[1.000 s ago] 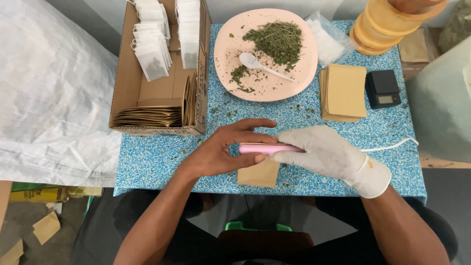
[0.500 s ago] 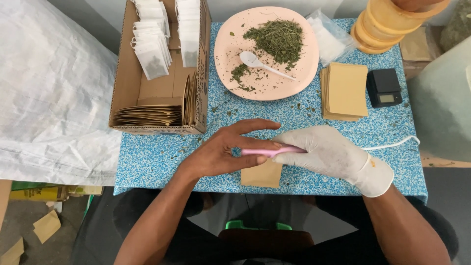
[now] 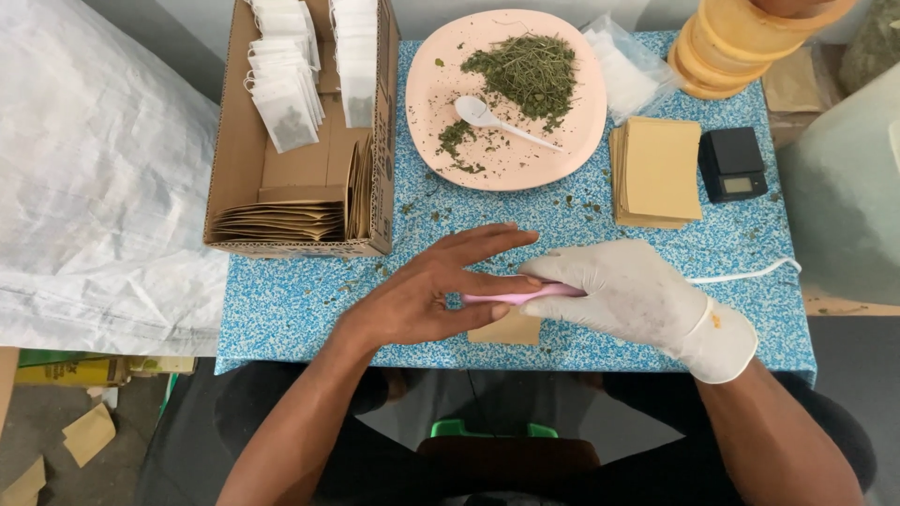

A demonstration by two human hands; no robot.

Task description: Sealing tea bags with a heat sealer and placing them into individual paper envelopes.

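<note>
My right hand [image 3: 628, 290], in a white glove, grips a slim pink sealer tool [image 3: 511, 296] and holds it across the top of a small brown paper pouch [image 3: 511, 330] near the table's front edge. A white cord [image 3: 745, 275] runs from the tool to the right. My bare left hand [image 3: 436, 290] lies flat over the pouch's left part with fingers spread, fingertips touching the pink tool. Most of the pouch is hidden under both hands.
A cardboard box [image 3: 239, 159] at the back left holds white tea bags and brown pouches. A pink plate [image 3: 441, 94] carries dried green herbs [image 3: 525, 70] and a white spoon [image 3: 487, 120]. A stack of brown pouches [image 3: 661, 173], a small black scale [image 3: 733, 164], clear bags [image 3: 628, 80].
The pouch has slid further under the hands, so less of it shows. My left hand's fingers have spread and flattened more over it.
</note>
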